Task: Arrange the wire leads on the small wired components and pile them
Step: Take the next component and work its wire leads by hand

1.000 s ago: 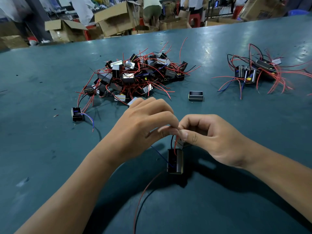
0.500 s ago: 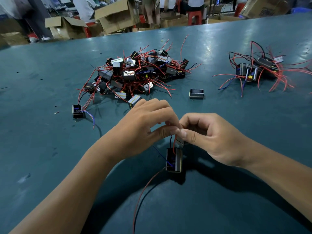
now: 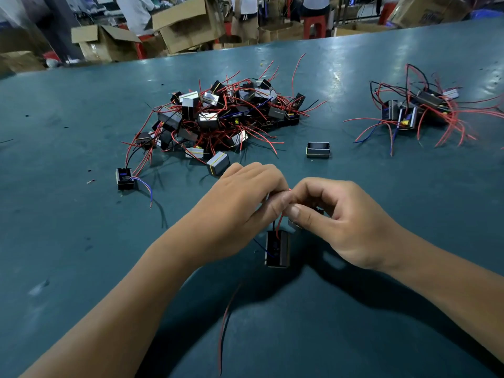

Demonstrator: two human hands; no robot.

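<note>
Teal tabletop fills the view; no writing on anything is readable. At centre, the left hand and right hand meet fingertip to fingertip, both pinching red wire leads rising from a small black component just beneath them, its long axis running twelve to six o'clock. A large tangled pile lies at eleven o'clock, a smaller pile at two, a lone wireless component between them. Cardboard boxes stand beyond the table.
</note>
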